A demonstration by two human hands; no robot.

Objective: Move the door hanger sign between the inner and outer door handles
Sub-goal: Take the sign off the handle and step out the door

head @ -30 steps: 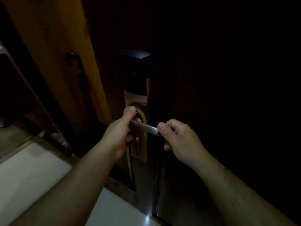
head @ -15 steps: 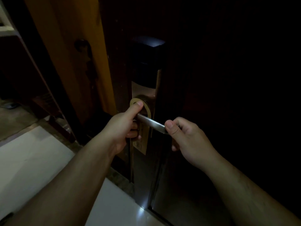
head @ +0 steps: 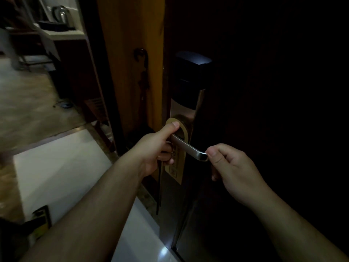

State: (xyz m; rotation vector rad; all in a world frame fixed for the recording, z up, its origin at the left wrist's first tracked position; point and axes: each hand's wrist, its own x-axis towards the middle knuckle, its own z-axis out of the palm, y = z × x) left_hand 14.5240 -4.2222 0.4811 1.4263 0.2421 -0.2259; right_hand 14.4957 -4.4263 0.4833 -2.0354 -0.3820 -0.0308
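A tan door hanger sign (head: pixel 178 164) hangs by its loop on the silver lever handle (head: pixel 186 148) of a dark door. My left hand (head: pixel 157 148) pinches the sign near its top, thumb on the loop, fingers curled behind it. My right hand (head: pixel 232 167) grips the free end of the lever between thumb and curled fingers. The lever sits on a metal lock plate (head: pixel 184 108) under a black reader box (head: pixel 190 72). The sign's lower part shows below the lever; its print is too dim to read.
The dark door (head: pixel 264 110) fills the right side, standing open at its edge. A wooden wall panel (head: pixel 130 53) lies behind it. White floor tiles (head: pixel 62 167) and a brown floor spread to the left. A counter with a kettle (head: pixel 60 14) stands far back left.
The view has swung, so the lock and both hands sit further right and higher in the frame, with more of the room on the left. Both hands keep their holds.
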